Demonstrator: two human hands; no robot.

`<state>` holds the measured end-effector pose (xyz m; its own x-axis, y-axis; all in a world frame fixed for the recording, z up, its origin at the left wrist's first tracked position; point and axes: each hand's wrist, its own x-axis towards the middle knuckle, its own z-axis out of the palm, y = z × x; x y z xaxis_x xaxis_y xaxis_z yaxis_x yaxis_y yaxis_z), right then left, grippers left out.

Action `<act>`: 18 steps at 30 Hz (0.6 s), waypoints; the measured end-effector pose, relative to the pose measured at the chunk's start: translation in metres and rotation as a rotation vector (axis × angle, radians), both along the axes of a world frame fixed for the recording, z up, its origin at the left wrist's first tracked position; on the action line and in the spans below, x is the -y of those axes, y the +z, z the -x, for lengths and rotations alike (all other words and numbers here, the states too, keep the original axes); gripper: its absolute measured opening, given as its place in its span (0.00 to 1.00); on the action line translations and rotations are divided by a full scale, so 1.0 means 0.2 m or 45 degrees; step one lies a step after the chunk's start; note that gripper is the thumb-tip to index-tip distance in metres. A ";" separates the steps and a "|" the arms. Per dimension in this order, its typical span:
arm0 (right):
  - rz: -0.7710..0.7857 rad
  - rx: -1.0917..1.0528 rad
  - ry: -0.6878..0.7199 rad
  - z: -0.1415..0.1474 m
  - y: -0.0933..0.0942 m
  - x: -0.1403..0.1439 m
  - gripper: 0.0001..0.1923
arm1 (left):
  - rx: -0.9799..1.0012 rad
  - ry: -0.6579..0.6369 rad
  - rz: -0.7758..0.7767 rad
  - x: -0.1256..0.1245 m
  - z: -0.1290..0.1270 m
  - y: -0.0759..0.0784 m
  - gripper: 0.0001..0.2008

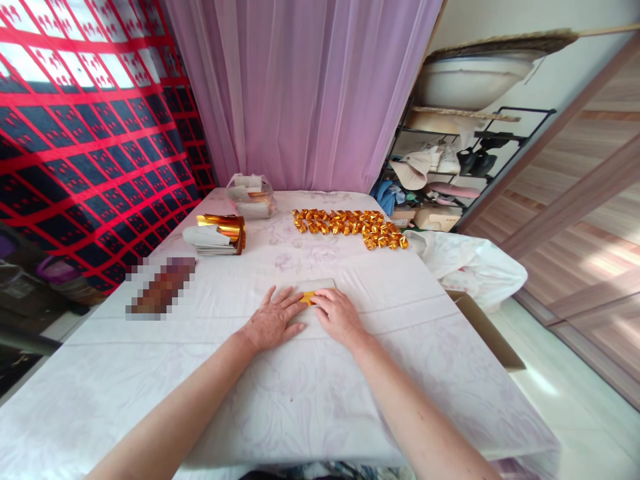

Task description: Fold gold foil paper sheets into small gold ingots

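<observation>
A fold was in progress: both hands pressed a pale sheet [305,288] flat on the surface [310,393], near its middle, with a gold corner [309,297] showing between the fingertips. The left hand [273,320] lay palm down, fingers spread, on the sheet's left part; the right hand [339,313] lay likewise on the right, fingers curled toward the gold. Neither gripped anything. The next crease probably required firm, even fingertip pressure. Finished gold folds [353,227] lay well apart behind

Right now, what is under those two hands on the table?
A pale sheet of paper lies flat under both hands, a gold piece peeking out between the left hand and right hand. The rest is covered.
</observation>
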<state>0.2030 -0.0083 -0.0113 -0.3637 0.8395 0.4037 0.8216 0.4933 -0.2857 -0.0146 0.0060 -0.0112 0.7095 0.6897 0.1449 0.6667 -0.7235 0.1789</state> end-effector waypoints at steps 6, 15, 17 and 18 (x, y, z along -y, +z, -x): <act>0.016 -0.031 0.037 -0.02 0.00 -0.01 0.11 | 0.047 0.013 0.098 0.01 0.00 0.03 0.26; 0.019 0.051 0.166 -0.07 0.03 -0.04 0.12 | 0.160 0.031 0.082 0.03 -0.02 0.07 0.16; 0.022 0.067 0.212 -0.08 0.03 -0.05 0.11 | 0.187 0.069 0.081 0.02 -0.04 0.08 0.13; 0.024 0.070 0.230 -0.09 0.03 -0.05 0.10 | 0.200 0.082 0.079 0.01 -0.05 0.09 0.12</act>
